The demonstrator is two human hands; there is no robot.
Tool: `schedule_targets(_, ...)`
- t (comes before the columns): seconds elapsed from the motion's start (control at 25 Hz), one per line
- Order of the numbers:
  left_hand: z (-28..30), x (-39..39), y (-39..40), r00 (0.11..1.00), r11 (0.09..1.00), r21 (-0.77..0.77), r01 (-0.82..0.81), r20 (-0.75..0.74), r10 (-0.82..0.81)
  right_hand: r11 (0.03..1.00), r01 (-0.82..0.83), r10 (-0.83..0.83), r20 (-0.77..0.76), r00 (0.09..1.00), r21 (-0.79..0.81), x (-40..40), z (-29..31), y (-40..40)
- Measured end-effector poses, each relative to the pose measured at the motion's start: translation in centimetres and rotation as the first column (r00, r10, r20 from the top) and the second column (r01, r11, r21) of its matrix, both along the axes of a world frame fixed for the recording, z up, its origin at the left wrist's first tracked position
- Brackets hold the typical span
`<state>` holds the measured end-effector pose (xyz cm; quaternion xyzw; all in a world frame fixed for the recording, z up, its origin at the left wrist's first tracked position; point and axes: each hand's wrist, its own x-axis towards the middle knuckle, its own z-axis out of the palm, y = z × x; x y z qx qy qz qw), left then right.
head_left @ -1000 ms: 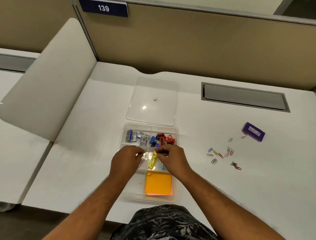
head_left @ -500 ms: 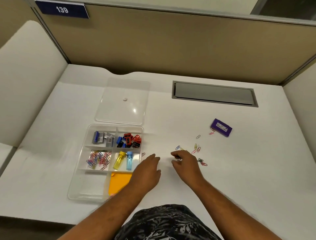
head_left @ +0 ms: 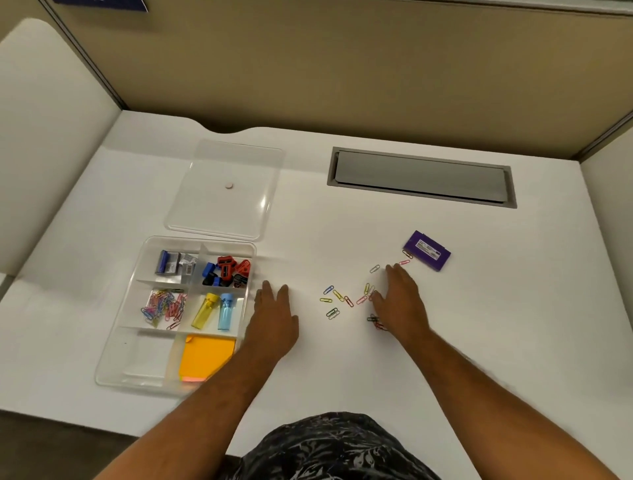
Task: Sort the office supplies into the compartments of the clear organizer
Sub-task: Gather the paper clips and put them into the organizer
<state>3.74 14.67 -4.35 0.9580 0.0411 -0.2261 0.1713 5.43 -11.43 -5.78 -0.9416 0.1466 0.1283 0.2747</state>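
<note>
My right hand (head_left: 399, 301) fingers are spread, empty, over loose clips (head_left: 337, 299) on desk. Left hand (head_left: 274, 315) flat too. Next: pinch clips, drop w/ others.

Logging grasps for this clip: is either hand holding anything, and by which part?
Nothing is visibly held. The left hand lies flat and empty on the desk; the right hand is spread over the loose paper clips, none gripped.

We cannot read the label on the small purple rectangular box (head_left: 426, 250), and the blue sign (head_left: 102, 4) on the partition is cut off by the top edge. Our right hand (head_left: 399, 301) hides some coloured wire paper clips (head_left: 376, 322), and our left forearm covers a corner of the orange sticky-note pad (head_left: 205, 356).
</note>
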Motion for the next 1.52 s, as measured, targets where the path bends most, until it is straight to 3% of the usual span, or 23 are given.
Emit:
schedule_targets(0.24,0.0,-0.3,-3.8,0.975,0.937,-0.272,0.218,0.105,-0.196,0.986,-0.086,0.085,-0.012,0.996,-0.143,1.4,-1.5,-2.2)
schedule_targets(0.36,-0.3,-0.2,-5.2,0.969,0.906,-0.354,0.233,0.163,-0.185,0.978,-0.132,0.145,0.075,0.987,-0.162,1.3,-2.2,-2.3)
schedule_targets(0.56,-0.4,1.1,-5.5,0.948,0.917,-0.300,0.264,0.256,-0.190,0.971,-0.090,0.110,0.077,0.991,-0.221,3.1,-2.4,-3.5)
schedule_targets(0.72,-1.0,1.4,-4.9,0.961,0.943,-0.238,0.233,0.203,-0.187,0.982,-0.068,0.084,0.082,0.993,-0.174,2.8,-2.6,-3.3)
schedule_targets(0.88,-1.5,2.0,-4.8,0.971,0.963,-0.137,0.232,0.094,-0.221,0.958,-0.268,0.281,0.151,0.948,-0.097,0.7,-2.6,-1.7)
schedule_targets(1.04,-1.4,3.1,-5.9,0.941,0.940,-0.057,0.337,0.063,-0.333,0.918,-0.350,0.365,0.046,0.930,-0.188,0.7,-2.8,-0.4)
schedule_targets(1.2,-1.9,2.8,-6.5,0.936,0.934,-0.086,0.347,0.096,-0.339,0.872,-0.407,0.443,0.084,0.893,-0.271,0.0,-3.4,-0.3)
schedule_targets(1.36,-2.0,2.0,-6.8,0.950,0.934,-0.192,0.303,0.144,-0.278,0.928,-0.294,0.325,0.109,0.939,-0.229,1.5,-2.8,-1.6)
schedule_targets(1.52,-1.8,2.1,-6.7,0.905,0.912,-0.115,0.393,0.223,-0.362,0.864,-0.434,0.453,0.017,0.891,-0.254,2.7,-2.0,-2.5)
